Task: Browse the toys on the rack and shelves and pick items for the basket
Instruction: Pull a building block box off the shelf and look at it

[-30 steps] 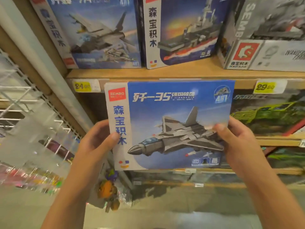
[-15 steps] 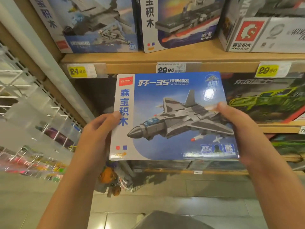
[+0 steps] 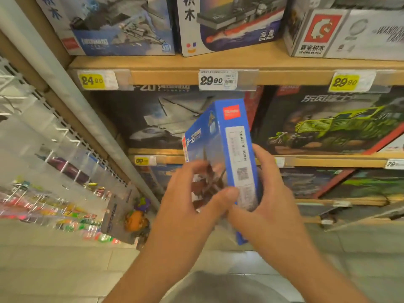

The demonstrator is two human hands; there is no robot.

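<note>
Both hands, the left hand point(image 3: 192, 193) and the right hand point(image 3: 269, 200), hold the blue toy box point(image 3: 220, 154) edge-on before the wooden shelves point(image 3: 218, 62), hiding part of the dark plane box point(image 3: 153, 119); its front is blurry.

The blue toy box point(image 3: 227, 149) stands on end in front of the shelves, turned so its narrow side faces the camera — red logo at the top, a white label reading "MADE IN CHINA" below. Its printed front angles left — blurred.
</note>
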